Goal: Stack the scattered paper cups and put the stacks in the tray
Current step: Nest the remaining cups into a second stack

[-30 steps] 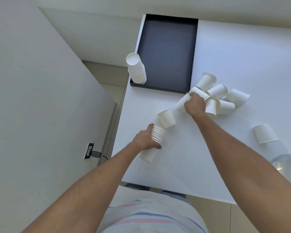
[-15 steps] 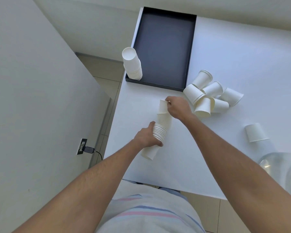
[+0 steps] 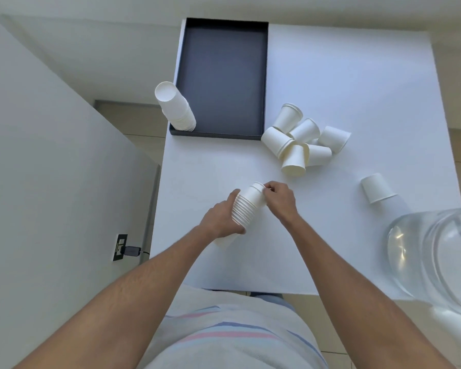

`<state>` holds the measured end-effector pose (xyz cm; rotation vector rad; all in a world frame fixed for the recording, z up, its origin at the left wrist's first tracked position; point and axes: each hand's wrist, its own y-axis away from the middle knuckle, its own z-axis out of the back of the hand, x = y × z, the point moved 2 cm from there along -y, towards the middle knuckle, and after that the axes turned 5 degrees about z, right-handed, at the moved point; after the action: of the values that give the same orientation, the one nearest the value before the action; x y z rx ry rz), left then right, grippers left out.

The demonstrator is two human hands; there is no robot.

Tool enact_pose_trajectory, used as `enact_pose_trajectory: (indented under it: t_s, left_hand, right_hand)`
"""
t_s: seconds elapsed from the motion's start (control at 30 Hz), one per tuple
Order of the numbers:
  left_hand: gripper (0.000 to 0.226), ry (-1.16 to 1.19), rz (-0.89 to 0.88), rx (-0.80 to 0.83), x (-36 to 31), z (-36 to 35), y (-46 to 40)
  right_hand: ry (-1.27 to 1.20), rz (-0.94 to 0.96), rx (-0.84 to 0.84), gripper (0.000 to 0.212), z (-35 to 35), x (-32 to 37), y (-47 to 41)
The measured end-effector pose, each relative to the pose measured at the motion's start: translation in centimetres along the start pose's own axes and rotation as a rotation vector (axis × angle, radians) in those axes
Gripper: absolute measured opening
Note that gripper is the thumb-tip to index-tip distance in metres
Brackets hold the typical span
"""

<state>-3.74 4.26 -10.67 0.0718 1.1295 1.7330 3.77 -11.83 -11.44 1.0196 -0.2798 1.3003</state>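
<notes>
Head view: left hand point(image 3: 218, 221) fingers wrapped round the held stack point(image 3: 244, 209), steadying it above the desk point(image 3: 330, 75)
Right hand point(image 3: 278, 199): fingers pinch the top cup point(image 3: 256, 193), seating it; loose cups point(image 3: 301, 142) wait beside the tray point(image 3: 222, 134)

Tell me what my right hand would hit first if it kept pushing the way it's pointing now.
The right hand points left at the cup stack gripped by the left hand. It already pinches the top cup, so it would likely just seat that cup deeper.

Matt paper cups point(image 3: 296, 145); matt tray point(image 3: 221, 134)
</notes>
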Motion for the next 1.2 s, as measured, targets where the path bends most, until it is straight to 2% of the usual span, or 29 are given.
enact_pose_trajectory:
  t_s: [0.2,0.37,0.4,0.47,0.57,0.67,0.73,0.8,0.87,0.93,1.0,1.07,1.2]
  left_hand:
    - [0.122,-0.112,-0.094,-0.024,-2.1,0.3,-0.1]
    - [0.114,-0.229,-0.145,0.012,-3.7,-0.4,-0.9]
    - [0.112,-0.219,-0.136,0.007,-3.9,-0.6,-1.1]
    - [0.11,-0.183,-0.126,-0.006,-4.1,-1.0,-1.3]
    - [0.109,-0.146,-0.126,-0.031,-4.3,-1.6,-1.5]
    - [0.11,-0.116,-0.105,-0.063,-4.1,-1.9,-1.4]
    - [0.111,-0.111,-0.098,-0.083,-4.1,-2.1,-1.3]
    - [0.111,-0.119,-0.09,-0.096,-4.0,-2.2,-1.1]
    - [0.111,-0.124,-0.077,-0.099,-3.8,-2.2,-0.8]
    - [0.111,-0.126,-0.058,-0.102,-3.7,-2.1,-0.6]
    - [0.111,-0.125,-0.037,-0.11,-3.5,-1.9,-0.5]
    - [0.111,-0.125,-0.022,-0.112,-3.4,-1.8,-0.4]
    - [0.112,-0.126,-0.016,-0.107,-3.5,-1.8,-0.3]
  right_hand:
    - [-0.011,0.124,-0.002,0.024,0.3,0.1,2.7]
    - [-0.094,0.14,0.083,0.019,1.7,-1.7,3.4]
    - [-0.114,0.129,0.03,0.021,2.3,-2.2,3.2]
    - [-0.149,0.056,-0.216,0.038,4.2,-3.6,2.6]
    - [-0.336,-0.237,-0.632,0.057,8.7,-6.1,1.8]
    - [-0.492,-0.479,-0.839,0.066,12.8,-9.1,0.7]
    - [-0.582,-0.563,-0.873,0.068,14.8,-11.1,0.3]
    - [-0.711,-0.594,-0.801,0.063,15.7,-12.5,-0.3]
    - [-0.887,-0.591,-0.803,0.041,16.4,-12.9,-1.1]
    - [-0.935,-0.615,-0.863,0.017,16.9,-12.9,-1.5]
    - [-0.939,-0.605,-0.902,0.006,17.1,-12.7,-1.6]
    - [-0.87,-0.577,-0.928,0.007,17.1,-12.8,-1.6]
    - [-0.69,-0.495,-0.916,0.027,16.1,-11.5,-1.4]
